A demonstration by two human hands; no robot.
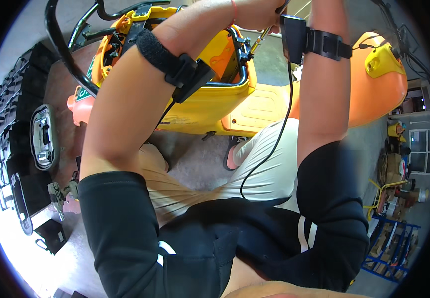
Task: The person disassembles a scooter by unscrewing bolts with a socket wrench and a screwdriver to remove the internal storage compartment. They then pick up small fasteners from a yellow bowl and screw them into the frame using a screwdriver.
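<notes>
Both my arms reach up over a yellow scooter (pixel 205 107) whose body stands open, with black frame edges showing. My left hand (pixel 257 14) is at the top edge, its fingers curled in around something dark that I cannot make out. Just below those fingers, a thin brass-coloured rod (pixel 259 42) slants down beside the scooter's black frame. My right forearm (pixel 326 87) runs up out of the picture, so the right hand is hidden. Each forearm wears a black strapped device, the right one (pixel 294 39) with a cable hanging from it.
An orange rounded scooter part (pixel 373 84) lies at right. Black bins (pixel 21 94) line the left, near a grey oval shell (pixel 43 136). A power drill (pixel 56 198) and black box (pixel 51 236) sit lower left. A blue rack (pixel 391 248) stands lower right.
</notes>
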